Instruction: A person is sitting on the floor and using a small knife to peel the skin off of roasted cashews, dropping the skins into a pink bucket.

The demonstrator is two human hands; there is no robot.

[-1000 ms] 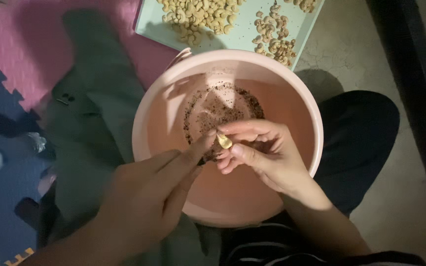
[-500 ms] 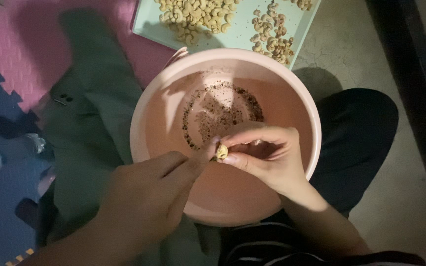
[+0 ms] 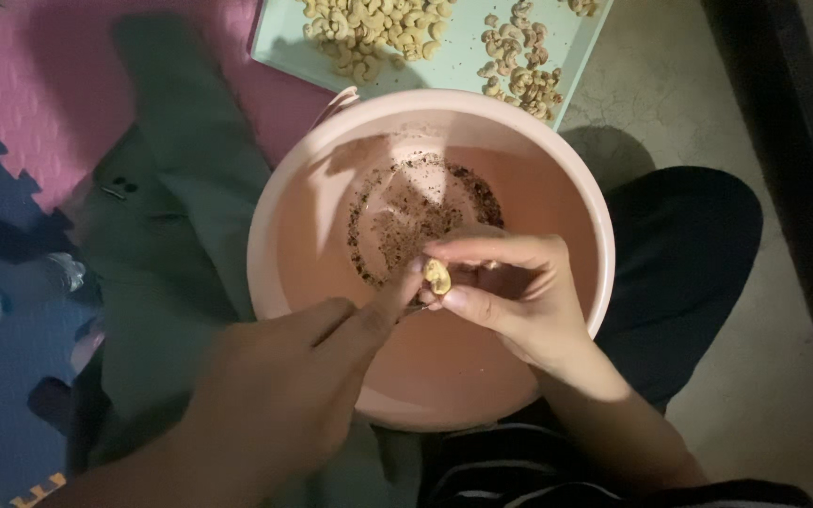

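My right hand [image 3: 519, 306] pinches a small pale cashew nut [image 3: 437, 277] between thumb and fingers over a round pink basin [image 3: 590, 216]. From the lower left, my left hand [image 3: 284, 395] has its fingers drawn together and its fingertip against the nut. It seems to grip a thin tool, of which only a dark sliver [image 3: 410, 307] shows below the nut. Dark flecks of skin [image 3: 397, 221] lie on the basin's bottom. The basin sits between my legs.
A pale green tray [image 3: 581, 42] at the top holds a large heap of cashews [image 3: 369, 23] and a smaller heap [image 3: 519, 85]. A grey-green garment [image 3: 171, 216] lies to the left on pink [image 3: 39, 85] and blue foam mats. Bare concrete floor [image 3: 670, 103] lies to the right.
Both hands have slid slightly toward me over the basin with the nut still pinched. The left fingertip stays against the nut.
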